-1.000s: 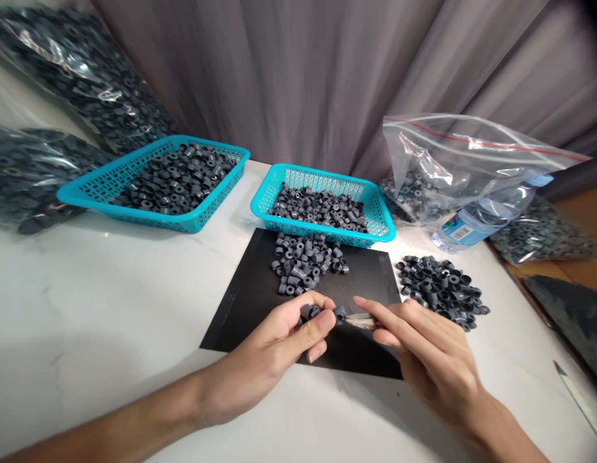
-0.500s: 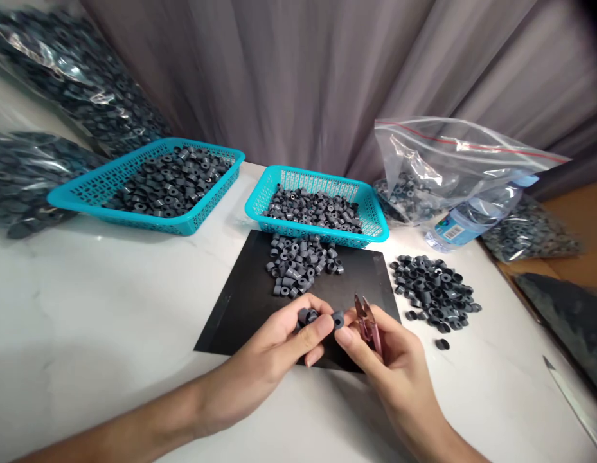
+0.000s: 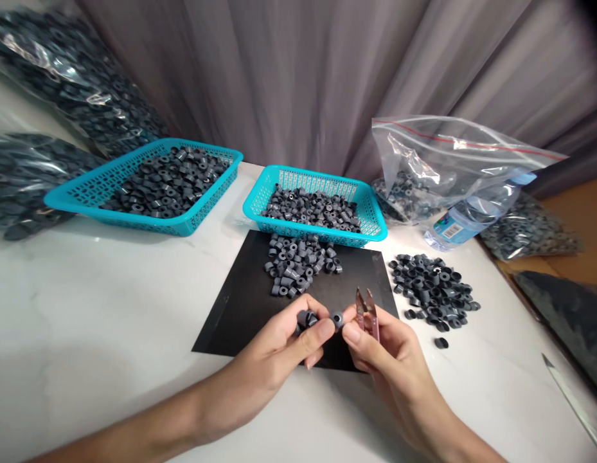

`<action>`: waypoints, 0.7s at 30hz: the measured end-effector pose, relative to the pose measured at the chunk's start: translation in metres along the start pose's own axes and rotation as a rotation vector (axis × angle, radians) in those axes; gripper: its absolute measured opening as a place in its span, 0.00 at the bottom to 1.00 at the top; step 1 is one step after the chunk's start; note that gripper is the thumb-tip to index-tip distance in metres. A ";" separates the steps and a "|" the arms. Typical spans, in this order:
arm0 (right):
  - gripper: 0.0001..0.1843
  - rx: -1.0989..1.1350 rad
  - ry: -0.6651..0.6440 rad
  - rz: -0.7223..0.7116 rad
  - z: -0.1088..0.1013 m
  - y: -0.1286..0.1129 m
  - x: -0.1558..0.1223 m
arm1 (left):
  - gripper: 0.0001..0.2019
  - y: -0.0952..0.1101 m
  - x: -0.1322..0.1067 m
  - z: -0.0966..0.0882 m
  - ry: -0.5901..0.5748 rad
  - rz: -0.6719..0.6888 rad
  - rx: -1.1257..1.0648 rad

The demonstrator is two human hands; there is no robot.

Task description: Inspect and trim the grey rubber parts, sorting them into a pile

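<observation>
My left hand [image 3: 279, 350] holds a couple of small grey plastic rings [image 3: 306, 317] in its curled fingers. One more grey ring [image 3: 337, 319] is pinched between my left thumb and my right thumb. My right hand [image 3: 382, 350] also grips small pink thread snips [image 3: 366, 310], blades pointing up and apart. Both hands hover over the near edge of a black mat [image 3: 250, 302], just in front of a small heap of grey rings [image 3: 301, 262].
Two turquoise baskets [image 3: 74, 193] [image 3: 259, 193] hold grey rings. A loose pile of rings [image 3: 433, 289] lies right of the mat. An open zip bag [image 3: 452, 167] and a water bottle [image 3: 464, 215] stand at the back right, filled bags [image 3: 42, 83] at left, a blade [image 3: 570, 402] at right.
My right hand swung the snips from lying flat toward the ring to pointing upward, and its thumb came up to the ring. A ring now lies loose beside the right pile.
</observation>
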State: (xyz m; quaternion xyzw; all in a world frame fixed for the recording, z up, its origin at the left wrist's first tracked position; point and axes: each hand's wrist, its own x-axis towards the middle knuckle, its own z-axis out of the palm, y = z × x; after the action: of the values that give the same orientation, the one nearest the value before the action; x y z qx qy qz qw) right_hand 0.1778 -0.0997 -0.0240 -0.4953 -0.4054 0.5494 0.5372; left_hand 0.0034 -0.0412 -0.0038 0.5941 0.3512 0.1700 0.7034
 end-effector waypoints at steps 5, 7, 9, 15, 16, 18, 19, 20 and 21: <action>0.15 0.013 0.003 0.011 0.003 -0.002 0.000 | 0.17 -0.002 -0.001 0.002 0.030 0.010 0.029; 0.15 -0.008 0.009 0.005 0.003 -0.001 0.000 | 0.17 -0.001 -0.002 0.003 0.021 0.007 0.045; 0.15 -0.025 0.002 0.000 0.002 0.001 0.001 | 0.17 0.000 -0.004 0.004 0.016 0.007 0.071; 0.13 -0.118 -0.090 -0.026 -0.010 0.000 0.003 | 0.18 0.006 -0.004 -0.001 -0.003 -0.025 0.060; 0.13 -0.144 -0.107 -0.033 -0.012 -0.002 0.003 | 0.18 0.007 -0.004 -0.003 -0.001 -0.029 0.051; 0.12 -0.197 -0.120 -0.041 -0.014 -0.007 0.004 | 0.19 0.009 -0.003 -0.006 -0.013 -0.048 0.053; 0.11 -0.218 -0.122 -0.043 -0.015 -0.009 0.004 | 0.20 0.010 -0.003 -0.007 -0.028 -0.067 0.065; 0.11 -0.236 -0.130 -0.044 -0.016 -0.011 0.005 | 0.20 0.010 -0.003 -0.008 -0.038 -0.088 0.079; 0.10 -0.250 -0.145 -0.042 -0.016 -0.012 0.006 | 0.21 0.010 -0.003 -0.008 -0.052 -0.111 0.094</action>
State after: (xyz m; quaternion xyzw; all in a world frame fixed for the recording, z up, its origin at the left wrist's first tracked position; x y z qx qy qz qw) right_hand 0.1964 -0.0942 -0.0154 -0.5087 -0.5186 0.5177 0.4520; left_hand -0.0024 -0.0351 0.0063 0.6103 0.3728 0.0988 0.6919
